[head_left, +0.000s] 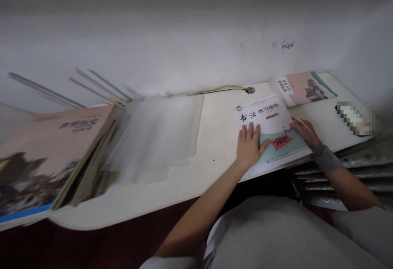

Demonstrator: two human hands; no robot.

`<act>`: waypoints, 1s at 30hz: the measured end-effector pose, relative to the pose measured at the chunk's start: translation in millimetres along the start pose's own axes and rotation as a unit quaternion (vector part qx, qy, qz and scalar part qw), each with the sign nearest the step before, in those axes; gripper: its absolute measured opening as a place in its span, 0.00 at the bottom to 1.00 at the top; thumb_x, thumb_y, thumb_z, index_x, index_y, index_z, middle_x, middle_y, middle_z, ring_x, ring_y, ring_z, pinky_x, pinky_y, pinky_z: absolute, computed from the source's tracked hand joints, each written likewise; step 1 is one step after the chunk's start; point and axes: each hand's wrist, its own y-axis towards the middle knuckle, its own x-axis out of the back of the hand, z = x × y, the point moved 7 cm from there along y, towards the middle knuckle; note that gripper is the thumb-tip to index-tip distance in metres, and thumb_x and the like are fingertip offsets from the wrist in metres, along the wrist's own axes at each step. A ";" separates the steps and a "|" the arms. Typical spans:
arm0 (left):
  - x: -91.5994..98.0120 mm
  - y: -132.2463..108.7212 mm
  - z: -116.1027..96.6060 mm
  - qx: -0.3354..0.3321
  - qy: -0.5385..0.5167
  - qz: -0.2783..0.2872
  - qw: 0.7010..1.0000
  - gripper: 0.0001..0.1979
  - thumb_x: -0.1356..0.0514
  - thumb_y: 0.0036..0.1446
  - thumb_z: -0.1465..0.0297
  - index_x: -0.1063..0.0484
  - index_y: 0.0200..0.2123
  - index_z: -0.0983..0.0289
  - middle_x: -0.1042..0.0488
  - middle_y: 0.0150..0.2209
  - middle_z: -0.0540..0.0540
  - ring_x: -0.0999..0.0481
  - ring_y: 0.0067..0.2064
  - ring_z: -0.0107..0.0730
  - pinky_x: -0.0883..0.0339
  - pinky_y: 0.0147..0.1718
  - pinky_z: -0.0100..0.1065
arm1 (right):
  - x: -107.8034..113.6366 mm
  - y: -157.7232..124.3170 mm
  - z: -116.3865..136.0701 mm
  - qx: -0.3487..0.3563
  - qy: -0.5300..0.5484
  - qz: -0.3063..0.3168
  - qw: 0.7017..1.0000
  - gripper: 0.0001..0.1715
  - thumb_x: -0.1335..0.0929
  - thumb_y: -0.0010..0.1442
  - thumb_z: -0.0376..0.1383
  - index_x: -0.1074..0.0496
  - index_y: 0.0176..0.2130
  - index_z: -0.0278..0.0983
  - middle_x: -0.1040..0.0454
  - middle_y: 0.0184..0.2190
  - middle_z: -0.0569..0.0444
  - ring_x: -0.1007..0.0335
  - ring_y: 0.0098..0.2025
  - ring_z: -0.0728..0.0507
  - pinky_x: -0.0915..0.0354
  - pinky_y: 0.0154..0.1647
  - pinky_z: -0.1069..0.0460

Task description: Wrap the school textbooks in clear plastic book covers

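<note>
A white and teal workbook (265, 117) with a red emblem lies on the white desk (215, 138) near its front edge. My left hand (250, 146) rests flat on the book's lower left part, fingers stretched out. My right hand (303, 132) touches the book's right edge with curled fingers, and a thin pen-like stick seems to run through them. A grey wristband sits on my right wrist.
A pink book (302, 89) lies at the back right. A stack of books (52, 158) fills the left side, with blurred loose sheets (156, 138) beside it. A yellow cable (215, 90) runs along the wall to a desk hole. A blurred object (354, 117) sits far right.
</note>
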 end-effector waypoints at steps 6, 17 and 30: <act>-5.4 -6.1 -15.6 -0.024 0.074 0.051 0.996 0.36 0.45 0.54 0.46 0.37 0.60 0.61 0.42 0.64 0.66 0.54 0.66 0.66 0.62 0.61 0.63 | 9.6 -22.3 -2.9 0.100 -0.164 0.076 0.978 0.18 0.34 0.52 0.47 0.34 0.20 0.39 0.26 0.43 0.46 0.30 0.45 0.37 0.36 0.48 0.44; 28.4 89.8 37.0 0.067 0.169 0.100 0.978 0.32 0.49 0.61 0.56 0.48 0.64 0.64 0.49 0.67 0.67 0.52 0.67 0.57 0.54 0.60 0.58 | 47.7 -30.2 -22.4 0.001 -0.100 -0.062 0.993 0.29 0.36 0.57 0.53 0.35 0.51 0.39 0.24 0.39 0.46 0.25 0.36 0.41 0.30 0.35 0.45; 35.7 105.0 89.6 0.045 0.195 0.174 0.964 0.29 0.51 0.62 0.59 0.50 0.64 0.61 0.46 0.65 0.61 0.49 0.66 0.47 0.48 0.58 0.49 | -2.6 7.1 -6.5 0.035 -0.254 0.021 0.966 0.30 0.32 0.55 0.45 0.35 0.55 0.35 0.25 0.36 0.49 0.28 0.37 0.41 0.34 0.40 0.48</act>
